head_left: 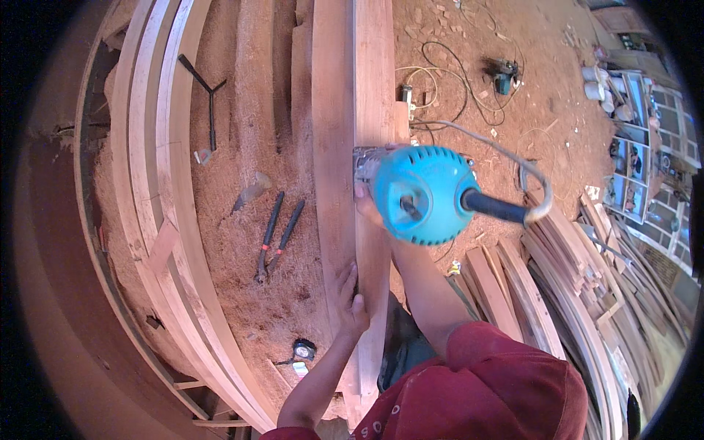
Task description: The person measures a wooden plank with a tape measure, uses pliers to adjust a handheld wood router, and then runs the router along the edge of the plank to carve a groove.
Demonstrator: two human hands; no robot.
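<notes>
A teal power router (pixel 433 165) with a clear base stands on the edge of a long wooden board (pixel 374 81). My right hand (pixel 369 207) is wrapped round the router's lower body, most of the fingers hidden behind the housing. Its black cord sleeve (pixel 495 206) points right. Against the board's left side lies a second, wider plank (pixel 334 95). Farther down, my left hand (pixel 349 301) rests with fingers stretched flat on this plank, the thumb toward the first board.
Pliers with black handles (pixel 273 231), a tape measure (pixel 303 350) and a black T-shaped wrench (pixel 211 92) lie on the sawdust-covered bench. Long curved strips (pixel 169 147) line its left side. Cables (pixel 447 73) and another power tool (pixel 503 76) lie on the floor; stacked timber (pixel 535 293) stands at right.
</notes>
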